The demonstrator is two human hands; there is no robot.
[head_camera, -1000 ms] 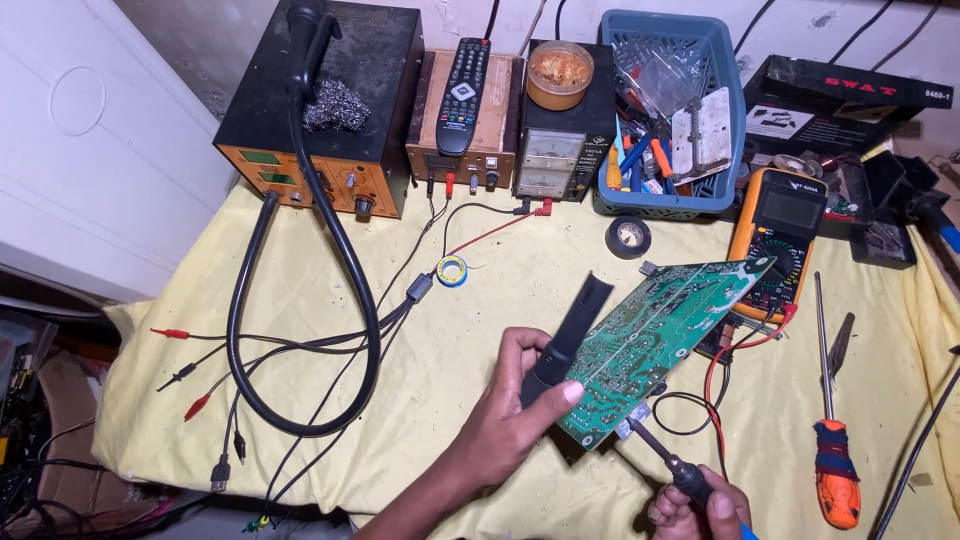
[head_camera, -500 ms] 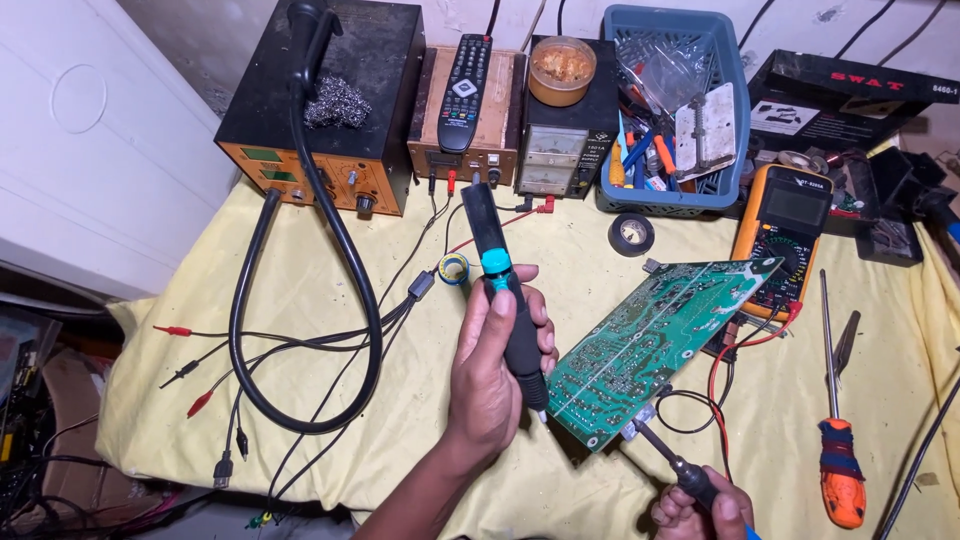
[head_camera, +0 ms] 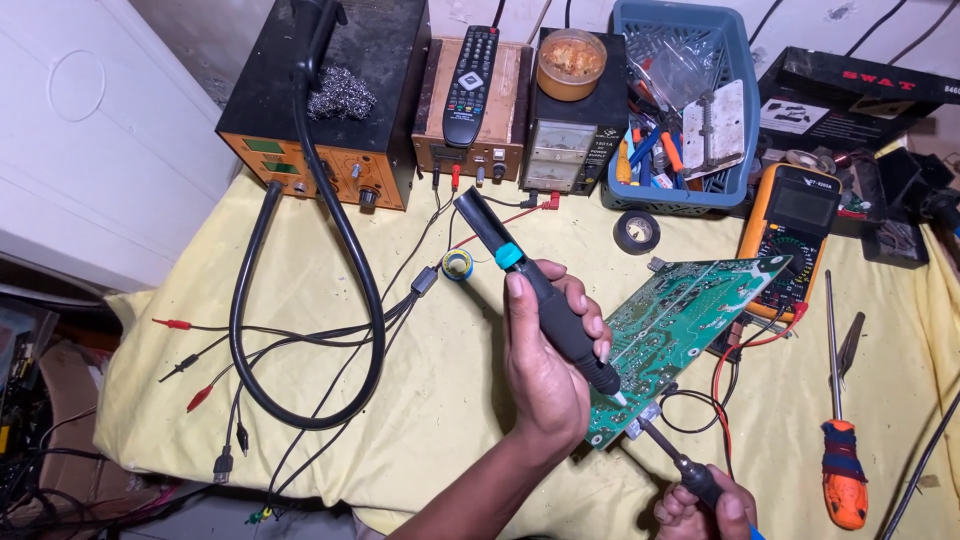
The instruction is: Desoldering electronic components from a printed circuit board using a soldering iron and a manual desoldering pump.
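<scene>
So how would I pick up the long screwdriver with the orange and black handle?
Grip the orange and black screwdriver by its fat handle, coming from above. It lies flat on the yellow cloth, handle nearest you, with open cloth around it. The thin metal shaft is harder to pinch.

Head-worn view, steeply down, close on workbench (head_camera: 330, 400)

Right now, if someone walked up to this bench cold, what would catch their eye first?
Probably the green circuit board tilted up at the centre of the yellow cloth, with the left hand pressing a black pump-style desoldering tool to its lower edge. From below, the right hand brings a soldering iron to the same corner. Next would be the thick black hose looping down from the orange-fronted station at upper left.
</scene>
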